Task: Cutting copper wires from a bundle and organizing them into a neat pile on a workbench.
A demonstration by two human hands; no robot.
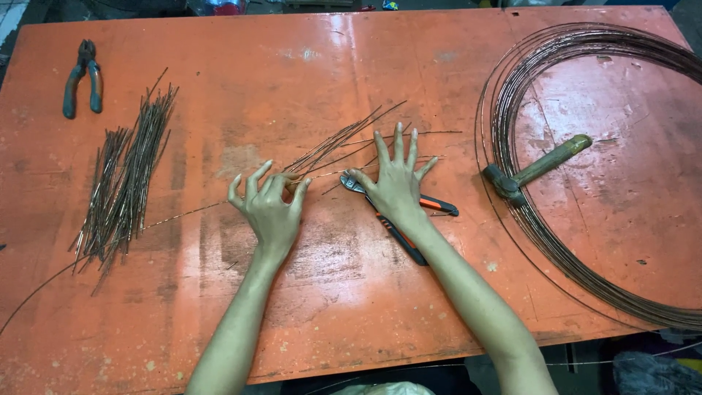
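Two hands splayed open, left hand (270, 205) fingertips on cut wires (333, 146), right hand (395, 179) flat over pliers (398, 219)

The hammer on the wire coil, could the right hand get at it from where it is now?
Probably yes. The hammer lies in the open on the wire coil, just right of the right hand, with only bare orange table between them. Nothing covers its handle.

Two hands are counted over the orange surface (351, 307): the left hand (269, 205) and the right hand (395, 183). Two pliers are seen, blue-handled pliers (82, 79) and orange-and-black pliers (398, 219). One hammer (537, 170), one wire coil (585, 271), and two heaps of cut wires, large (124, 183) and small (340, 143).
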